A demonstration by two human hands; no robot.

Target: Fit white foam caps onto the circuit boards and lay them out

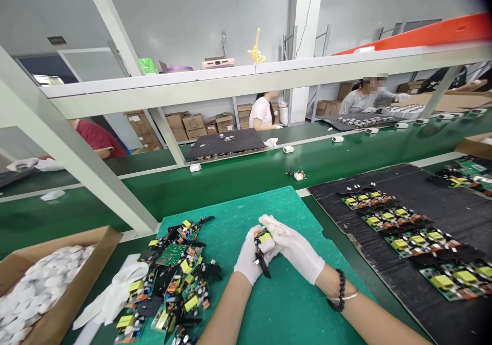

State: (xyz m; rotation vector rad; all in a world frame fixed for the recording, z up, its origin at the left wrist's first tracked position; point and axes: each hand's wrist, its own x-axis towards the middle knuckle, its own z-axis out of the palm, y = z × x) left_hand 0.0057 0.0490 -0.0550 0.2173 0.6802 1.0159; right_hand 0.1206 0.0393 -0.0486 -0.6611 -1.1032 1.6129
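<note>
While the white-gloved fingers cover much of it, one small circuit board [263,238] remains partly legible, its lower part and far edge hidden. Pile [184,263] of loose boards left of the hands: overlapping, total not countable, cut off at the bottom edge. Cardboard box [77,288], far left, cropped by the frame; white pieces [46,283] inside, heaped, not countable. People beyond the hands: four, partly hidden by the metal frame [165,137] or cut off at the right edge.

Count, hands: two. Left hand [248,255], gloved, fingers curled up around the circuit board, gripping it. Right hand [298,247], gloved, fingers partly bent over the board's right side, touching; how firmly, cannot tell. Bracelets on the right wrist: two, one black and beaded [341,291], one pale band [349,297].

Board strips [423,240], right of the hands on a black mat [442,201]: four, the nearest reaching the frame's right edge. Loose white gloves [119,291], between pile and box: number unclear. Board on the green belt [246,181] beyond the hands: one [298,175].

Position of the circuit board: between both hands, above the green mat [300,211] on the desk, yellow block [265,238] showing, black strip [263,264] hanging toward the wearer.
</note>
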